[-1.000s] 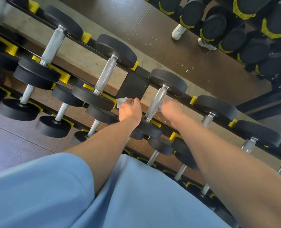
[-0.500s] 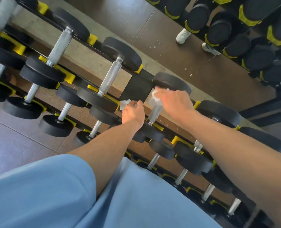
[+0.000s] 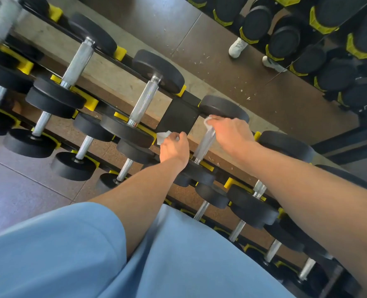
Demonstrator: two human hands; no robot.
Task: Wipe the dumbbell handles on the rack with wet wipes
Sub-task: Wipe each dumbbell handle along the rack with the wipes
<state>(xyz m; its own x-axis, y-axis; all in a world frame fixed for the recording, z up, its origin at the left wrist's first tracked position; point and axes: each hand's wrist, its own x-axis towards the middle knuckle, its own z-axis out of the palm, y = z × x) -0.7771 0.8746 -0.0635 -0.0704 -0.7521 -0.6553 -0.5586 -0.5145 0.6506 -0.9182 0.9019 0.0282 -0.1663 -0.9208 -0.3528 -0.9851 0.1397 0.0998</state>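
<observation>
A black dumbbell rack (image 3: 178,119) with yellow saddles runs diagonally across the view, holding several dumbbells with black heads and knurled silver handles. My right hand (image 3: 229,134) grips a white wet wipe (image 3: 207,121) at the far end of one silver handle (image 3: 205,145), next to its black head (image 3: 223,108). My left hand (image 3: 174,147) sits just left of that handle and holds a second crumpled white wipe (image 3: 163,135), beside the near head of the neighbouring dumbbell (image 3: 126,131).
A lower tier of smaller dumbbells (image 3: 212,194) runs beneath my arms. A wall mirror (image 3: 264,93) behind the rack reflects more dumbbells and white shoes (image 3: 238,47). Dark tiled floor (image 3: 17,190) lies at the left. My blue clothing fills the bottom.
My right hand has slid with the wipe up the handle from its middle to the far end by the head. My left hand has stayed in place holding its wipe.
</observation>
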